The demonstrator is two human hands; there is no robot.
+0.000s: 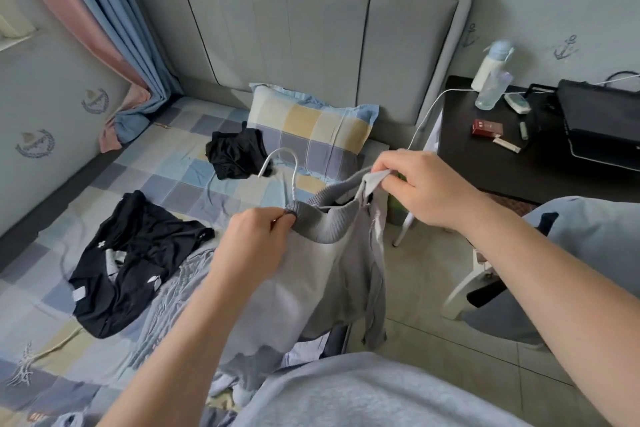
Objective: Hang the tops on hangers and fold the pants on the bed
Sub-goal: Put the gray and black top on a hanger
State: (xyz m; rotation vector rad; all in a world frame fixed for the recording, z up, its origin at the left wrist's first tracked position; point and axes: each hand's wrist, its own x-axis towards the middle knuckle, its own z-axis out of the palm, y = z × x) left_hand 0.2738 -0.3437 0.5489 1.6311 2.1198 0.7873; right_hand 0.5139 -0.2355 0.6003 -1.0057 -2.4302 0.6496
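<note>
Past the person's pale shirt [363, 392], the grey top [332, 270] hangs just short of the pillow [311, 125], its collar stretched left to right. The fingers [278, 218] of the left hand [256, 239] pinch the ribbed collar end beside the hanger [292, 184], whose hook points toward the pillow; the right hand [422, 191] pinches the opposite collar edge.

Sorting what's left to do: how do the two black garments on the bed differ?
The farther black garment is smaller and bunched up against the pillow; the nearer black garment is larger, spread out, with white patches showing. Both lie unfolded on the checked sheet.
</note>
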